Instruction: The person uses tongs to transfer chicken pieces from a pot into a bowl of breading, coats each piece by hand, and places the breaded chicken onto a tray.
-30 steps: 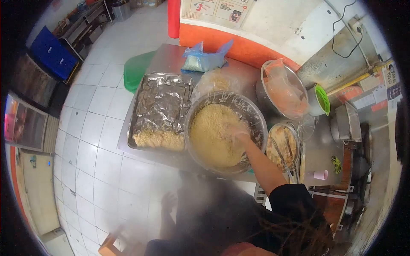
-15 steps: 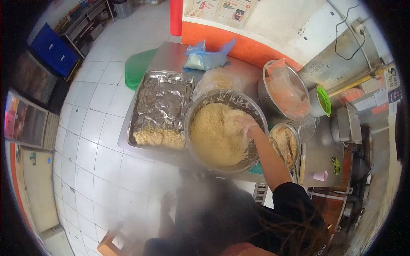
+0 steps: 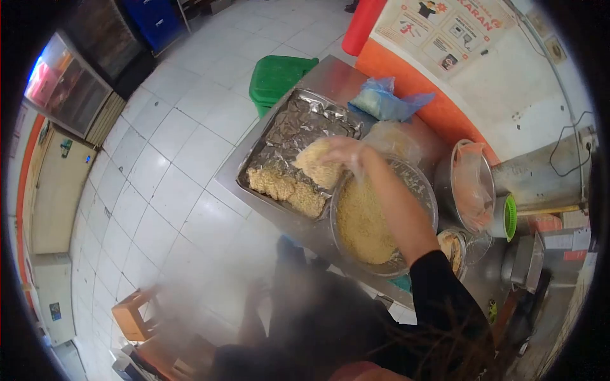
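Observation:
My right hand, in what looks like a clear plastic glove, grips a crumb-coated breaded cutlet over the foil-lined tray. Its fingers are closed on the cutlet's upper right edge. Along the tray's near side lie other breaded pieces, close together. Under my right forearm stands a large metal basin of pale breadcrumbs. My left hand hangs low beside my body, away from the table. Haze blurs it, so its fingers cannot be made out.
Behind the basin lie a blue plastic bag and a clear bag. To the right stand a metal pot with an orange-tinted bag, a green basket and a bowl. A green bin is past the table's far left corner.
My right hand has moved left from the basin to above the tray, carrying the breaded cutlet out of the crumbs. The camera view has turned left.

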`<action>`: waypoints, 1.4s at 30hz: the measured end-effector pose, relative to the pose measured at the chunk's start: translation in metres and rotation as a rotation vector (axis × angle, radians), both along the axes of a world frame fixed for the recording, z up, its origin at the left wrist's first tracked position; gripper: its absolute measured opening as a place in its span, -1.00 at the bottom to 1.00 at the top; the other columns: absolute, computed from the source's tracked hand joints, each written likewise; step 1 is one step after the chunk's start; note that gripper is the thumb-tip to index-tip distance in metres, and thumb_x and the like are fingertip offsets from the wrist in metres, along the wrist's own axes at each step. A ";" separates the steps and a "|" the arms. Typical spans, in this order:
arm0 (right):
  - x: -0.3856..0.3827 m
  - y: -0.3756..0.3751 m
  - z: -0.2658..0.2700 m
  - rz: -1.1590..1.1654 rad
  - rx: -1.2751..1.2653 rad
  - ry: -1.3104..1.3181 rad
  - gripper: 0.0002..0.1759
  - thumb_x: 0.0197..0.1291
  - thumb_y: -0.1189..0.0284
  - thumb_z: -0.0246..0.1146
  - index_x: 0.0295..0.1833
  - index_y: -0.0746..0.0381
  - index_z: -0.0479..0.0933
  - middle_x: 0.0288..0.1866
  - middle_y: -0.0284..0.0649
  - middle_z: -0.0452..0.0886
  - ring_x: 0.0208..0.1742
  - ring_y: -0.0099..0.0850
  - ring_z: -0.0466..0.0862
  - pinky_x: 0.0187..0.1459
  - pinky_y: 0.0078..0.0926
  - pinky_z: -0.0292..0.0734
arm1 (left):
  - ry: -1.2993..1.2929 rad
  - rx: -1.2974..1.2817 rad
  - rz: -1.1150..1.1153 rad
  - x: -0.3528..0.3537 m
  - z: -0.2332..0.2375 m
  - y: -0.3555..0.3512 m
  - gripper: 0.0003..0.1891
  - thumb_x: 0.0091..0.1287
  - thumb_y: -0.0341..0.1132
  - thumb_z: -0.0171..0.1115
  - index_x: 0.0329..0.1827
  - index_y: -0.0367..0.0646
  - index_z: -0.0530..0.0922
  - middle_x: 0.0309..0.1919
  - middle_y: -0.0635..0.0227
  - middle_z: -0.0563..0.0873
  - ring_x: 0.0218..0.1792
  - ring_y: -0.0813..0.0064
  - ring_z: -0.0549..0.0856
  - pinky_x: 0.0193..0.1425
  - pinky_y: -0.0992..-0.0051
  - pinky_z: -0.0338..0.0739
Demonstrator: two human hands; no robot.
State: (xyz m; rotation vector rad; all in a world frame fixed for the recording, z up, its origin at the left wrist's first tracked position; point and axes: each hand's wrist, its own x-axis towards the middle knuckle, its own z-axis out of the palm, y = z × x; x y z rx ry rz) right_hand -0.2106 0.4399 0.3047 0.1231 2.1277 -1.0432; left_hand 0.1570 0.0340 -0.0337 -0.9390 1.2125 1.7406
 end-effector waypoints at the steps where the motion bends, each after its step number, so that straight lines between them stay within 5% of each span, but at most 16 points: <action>1: -0.018 -0.015 -0.007 0.192 0.143 0.006 -0.26 -0.05 0.14 0.43 0.24 0.26 0.43 0.08 -0.10 0.57 0.06 -0.25 0.56 0.04 -0.27 0.50 | 0.002 0.030 0.054 0.002 0.008 0.000 -0.40 0.37 0.04 -0.03 0.44 0.04 0.26 0.30 0.13 0.45 0.00 0.26 0.61 0.07 0.22 0.44; 2: -0.028 -0.024 -0.017 0.387 0.285 0.014 -0.28 -0.07 0.12 0.44 0.19 0.27 0.48 0.01 -0.10 0.62 -0.04 -0.28 0.62 0.00 -0.31 0.51 | -0.004 0.024 0.076 0.005 0.010 0.000 -0.41 0.36 0.04 -0.02 0.43 0.04 0.27 0.30 0.13 0.45 0.00 0.26 0.61 0.07 0.22 0.44; 3: -0.035 -0.006 -0.096 0.399 0.298 0.328 -0.25 -0.10 -0.03 0.40 0.09 0.31 0.55 -0.02 -0.03 0.64 -0.08 -0.19 0.64 -0.04 -0.23 0.54 | -0.009 0.019 0.097 0.007 0.012 -0.001 -0.41 0.36 0.04 -0.02 0.43 0.04 0.28 0.30 0.13 0.45 0.00 0.26 0.61 0.07 0.21 0.43; 6: -0.029 -0.024 -0.082 0.639 0.522 -0.057 -0.38 -0.08 0.05 0.37 -0.02 0.33 0.62 -0.06 0.04 0.66 -0.08 -0.14 0.66 -0.06 -0.19 0.55 | -0.027 -0.030 0.126 0.014 0.018 -0.001 -0.42 0.36 0.03 -0.01 0.41 0.05 0.29 0.29 0.14 0.46 -0.01 0.26 0.62 0.07 0.21 0.43; 8: -0.044 -0.014 -0.118 0.865 0.732 0.119 -0.48 -0.09 0.17 0.33 -0.08 0.35 0.64 -0.08 0.09 0.65 -0.08 -0.11 0.66 -0.04 -0.20 0.54 | -0.052 -0.041 0.141 0.022 0.018 -0.001 -0.43 0.36 0.03 0.00 0.40 0.05 0.30 0.28 0.15 0.47 -0.02 0.27 0.62 0.08 0.21 0.43; 13: -0.032 -0.004 -0.075 0.871 0.751 0.324 -0.60 0.02 0.23 0.27 -0.13 0.33 0.64 -0.12 0.05 0.66 -0.09 -0.12 0.66 -0.05 -0.22 0.52 | -0.054 0.013 0.092 0.039 -0.006 -0.014 -0.43 0.36 0.03 0.02 0.40 0.05 0.30 0.27 0.16 0.47 0.00 0.27 0.60 0.11 0.21 0.42; 16: 0.010 0.005 0.003 0.399 0.470 0.570 -0.71 0.04 0.31 0.28 -0.16 0.26 0.62 -0.13 0.03 0.65 -0.12 -0.15 0.63 -0.13 -0.25 0.51 | -0.051 -0.022 0.006 0.022 0.005 -0.009 -0.42 0.35 0.03 0.02 0.41 0.03 0.30 0.29 0.15 0.45 0.01 0.27 0.60 0.14 0.20 0.41; 18: 0.046 0.014 0.066 0.259 0.426 0.432 -0.63 0.11 0.21 0.26 -0.05 0.20 0.58 -0.04 0.01 0.63 0.00 -0.16 0.61 0.01 -0.23 0.47 | -0.032 -0.006 -0.018 0.005 0.010 -0.009 -0.41 0.36 0.02 0.02 0.42 0.02 0.28 0.30 0.13 0.44 0.01 0.26 0.60 0.15 0.18 0.40; 22: 0.131 0.047 0.060 -0.107 0.160 0.448 -0.56 0.12 0.21 0.27 0.09 0.18 0.54 0.01 0.00 0.58 0.12 -0.15 0.55 0.13 -0.27 0.40 | 0.015 -0.032 -0.076 -0.027 0.015 -0.007 -0.40 0.37 0.00 0.01 0.44 0.00 0.24 0.30 0.08 0.43 0.00 0.22 0.62 0.16 0.16 0.41; 24: 0.190 0.063 0.017 0.271 0.535 0.493 -0.53 0.14 0.21 0.25 0.13 0.21 0.50 0.01 0.02 0.58 0.12 -0.10 0.55 0.13 -0.20 0.41 | 0.023 -0.008 -0.149 -0.041 0.004 -0.009 -0.43 0.38 -0.03 0.02 0.43 0.00 0.26 0.31 0.05 0.41 -0.02 0.15 0.64 0.10 0.10 0.50; 30: 0.342 0.146 0.092 -0.550 0.790 0.255 -0.27 0.03 0.03 0.32 0.25 0.21 0.38 0.12 0.09 0.54 0.16 -0.04 0.53 0.19 -0.18 0.40 | 0.339 -0.060 -0.487 -0.082 0.062 0.016 -0.49 0.46 -0.03 -0.06 0.39 -0.08 0.30 0.18 0.06 0.51 0.02 0.17 0.61 0.03 0.24 0.58; 33: 0.437 0.181 0.041 -0.739 1.144 0.230 -0.19 -0.06 -0.08 0.35 0.21 0.24 0.41 0.00 0.06 0.61 0.08 -0.08 0.60 0.14 -0.20 0.44 | 0.414 -0.123 -0.684 -0.090 0.044 0.019 -0.51 0.46 -0.07 -0.07 0.38 -0.08 0.31 0.17 0.07 0.52 0.03 0.20 0.61 0.02 0.29 0.57; 36: 0.448 0.171 0.047 -0.813 1.056 -0.019 -0.13 -0.13 -0.12 0.37 0.20 0.25 0.41 -0.09 0.02 0.65 0.01 -0.11 0.64 0.09 -0.19 0.47 | 0.424 -0.030 -0.680 -0.100 0.055 0.031 -0.52 0.46 -0.11 -0.07 0.38 -0.08 0.32 0.15 0.10 0.54 0.02 0.24 0.61 -0.01 0.33 0.58; 39: 0.436 0.151 0.076 -0.637 1.021 -0.023 -0.32 0.09 0.03 0.26 0.25 0.18 0.40 0.01 0.10 0.60 0.12 -0.02 0.57 0.11 -0.14 0.44 | 0.451 0.069 -0.710 -0.115 0.005 0.018 -0.53 0.46 -0.10 -0.07 0.38 -0.04 0.30 0.14 0.17 0.55 -0.04 0.28 0.62 -0.02 0.34 0.57; 42: 0.451 0.166 0.060 -0.809 0.875 -0.061 -0.29 0.05 0.06 0.29 0.29 0.17 0.37 -0.01 0.13 0.59 0.08 -0.01 0.58 0.12 -0.15 0.44 | 0.335 -0.025 -0.638 -0.119 0.079 0.056 -0.52 0.45 -0.08 -0.06 0.38 -0.02 0.30 0.12 0.20 0.57 -0.09 0.32 0.62 -0.06 0.36 0.55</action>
